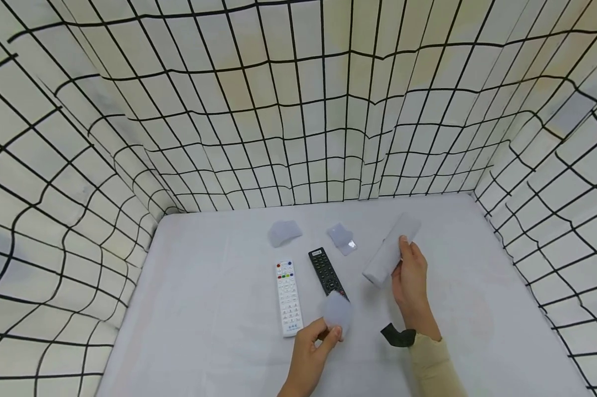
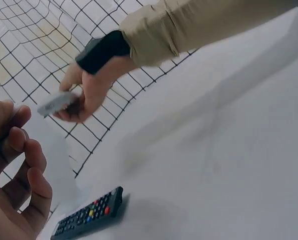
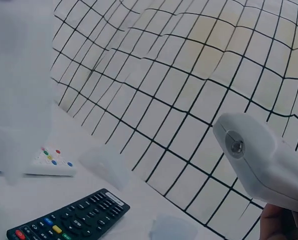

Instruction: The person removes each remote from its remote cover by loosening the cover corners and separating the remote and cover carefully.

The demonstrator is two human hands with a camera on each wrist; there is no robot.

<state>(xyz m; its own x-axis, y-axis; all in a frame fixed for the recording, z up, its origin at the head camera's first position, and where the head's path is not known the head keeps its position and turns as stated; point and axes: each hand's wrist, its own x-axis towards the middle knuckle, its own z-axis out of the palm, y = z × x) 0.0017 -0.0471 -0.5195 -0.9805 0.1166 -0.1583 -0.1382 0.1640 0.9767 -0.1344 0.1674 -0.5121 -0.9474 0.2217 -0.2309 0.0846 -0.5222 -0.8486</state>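
Observation:
My left hand (image 1: 312,348) pinches a thin, translucent plastic piece (image 1: 338,310) between thumb and fingers, above the near end of a black remote control (image 1: 326,270). The same piece looms blurred in the right wrist view (image 3: 19,75). At the right, my right hand (image 1: 411,278) grips a long white remote control (image 1: 390,253) raised over the table, its plain side toward the head camera. In the right wrist view, the end of this white remote (image 3: 258,155) shows a small round emitter. Its button side is hidden.
A second white remote control (image 1: 289,300) lies buttons up, left of the black one. Behind them are a crumpled translucent plastic piece (image 1: 284,232) and small clear plastic pieces (image 1: 342,238). Black-gridded white cloth (image 1: 303,121) walls the white table (image 1: 204,286) at the back and sides.

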